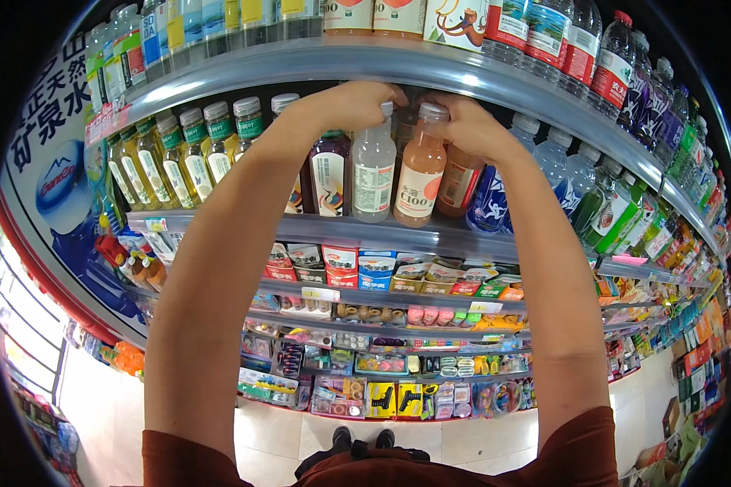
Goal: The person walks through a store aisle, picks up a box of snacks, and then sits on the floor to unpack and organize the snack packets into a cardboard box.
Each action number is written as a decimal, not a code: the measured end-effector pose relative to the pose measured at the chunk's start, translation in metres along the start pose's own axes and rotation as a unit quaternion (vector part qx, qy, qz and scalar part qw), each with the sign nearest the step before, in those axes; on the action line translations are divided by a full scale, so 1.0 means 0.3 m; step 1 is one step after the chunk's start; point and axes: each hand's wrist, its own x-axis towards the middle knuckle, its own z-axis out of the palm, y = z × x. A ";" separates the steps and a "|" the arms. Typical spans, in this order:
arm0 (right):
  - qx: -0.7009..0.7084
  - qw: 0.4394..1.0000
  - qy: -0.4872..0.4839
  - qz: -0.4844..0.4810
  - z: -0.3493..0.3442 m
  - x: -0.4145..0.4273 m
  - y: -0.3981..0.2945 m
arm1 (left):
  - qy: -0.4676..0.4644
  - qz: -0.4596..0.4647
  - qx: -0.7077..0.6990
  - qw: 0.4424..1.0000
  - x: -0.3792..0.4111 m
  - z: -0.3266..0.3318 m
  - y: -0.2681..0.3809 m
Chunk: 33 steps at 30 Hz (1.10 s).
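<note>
Both my hands reach in under the upper shelf at the middle of the drinks row. My left hand (362,105) is by the cap of a bottle of cloudy pale drink (373,173); its fingertips bend inward behind the cap. My right hand (466,122) touches or nearly touches the neck of a peach-coloured drink bottle (421,176), its fingers reaching behind the cap. Whether either hand grips a bottle is hidden. A second orange-toned bottle (459,182) stands below my right hand. To the left stands a dark purple drink bottle (330,173).
Green-necked tea bottles (195,152) line the left of this shelf; blue-labelled bottles (490,198) stand right. The upper shelf's edge (365,61) overhangs my hands. Below are snack packets (341,266) and boxed toys (390,399). My shoes (385,438) are on the tiled floor (463,435).
</note>
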 end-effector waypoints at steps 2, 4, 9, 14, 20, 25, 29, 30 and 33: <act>0.033 0.999 -0.019 0.003 0.000 -0.007 -0.011 | 0.037 -0.033 0.050 0.998 -0.002 0.019 0.004; 0.046 0.999 -0.012 0.006 0.003 -0.024 -0.033 | 0.049 -0.057 0.097 0.992 0.000 0.022 0.034; 0.014 1.000 -0.007 0.003 0.001 -0.021 -0.025 | 0.070 -0.086 0.200 0.973 0.023 0.025 0.094; 0.033 0.999 0.000 0.011 0.013 -0.032 -0.047 | 0.154 -0.118 0.278 0.941 0.017 0.063 0.091; 0.040 0.999 0.018 -0.014 0.026 -0.003 0.016 | 0.180 -0.123 0.284 0.934 0.023 0.064 0.113; -0.061 0.998 0.009 -0.018 -0.027 -0.042 -0.023 | 0.168 -0.136 0.261 0.941 -0.014 0.051 0.140; -0.389 0.907 0.152 -0.044 -0.042 -0.092 0.002 | 0.147 -0.095 0.266 0.948 -0.054 0.053 0.194; -0.429 0.883 0.180 -0.057 -0.028 -0.089 0.026 | 0.174 -0.057 0.279 0.943 -0.061 0.070 0.188; -0.501 0.855 0.133 0.007 -0.034 -0.059 0.030 | 0.264 0.106 0.293 0.913 -0.050 0.138 0.174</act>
